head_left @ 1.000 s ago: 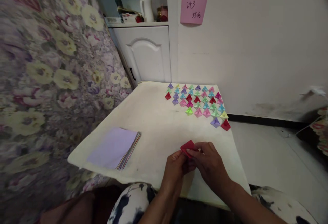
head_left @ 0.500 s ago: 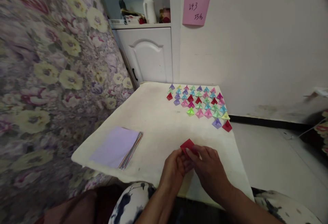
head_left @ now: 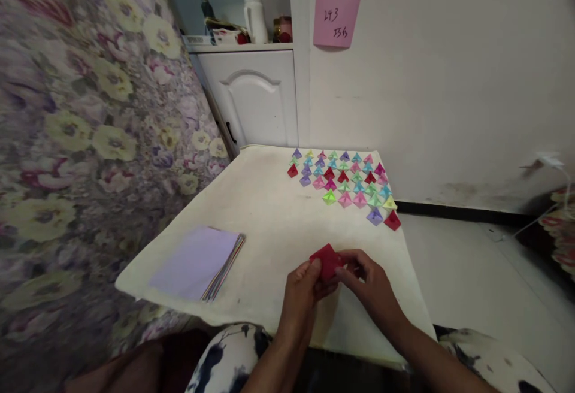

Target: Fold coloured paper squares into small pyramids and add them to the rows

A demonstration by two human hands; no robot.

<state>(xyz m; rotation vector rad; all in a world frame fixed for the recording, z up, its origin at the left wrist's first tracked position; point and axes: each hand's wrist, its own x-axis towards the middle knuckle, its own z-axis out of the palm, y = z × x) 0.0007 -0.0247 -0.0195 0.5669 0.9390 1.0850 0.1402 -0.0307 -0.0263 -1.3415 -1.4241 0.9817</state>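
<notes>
A small folded piece of red paper (head_left: 326, 259) is held just above the near part of the white table (head_left: 269, 213). My left hand (head_left: 302, 297) pinches its lower left side with thumb and fingers. My right hand (head_left: 371, 288) grips its right side, fingers curled round it. Far across the table lie several rows of small folded paper shapes (head_left: 348, 183) in red, pink, purple, green, blue and yellow.
A stack of coloured paper sheets (head_left: 197, 261) with a lilac top sheet lies at the table's near left. A flowered cloth (head_left: 81, 141) rises on the left. Behind stand a white cabinet (head_left: 256, 99) and a wall with a pink note (head_left: 336, 14). Bare floor lies to the right.
Both hands have kept hold of the red paper and turned it a little. My left thumb now sits on its face. The camera view has shifted slightly.
</notes>
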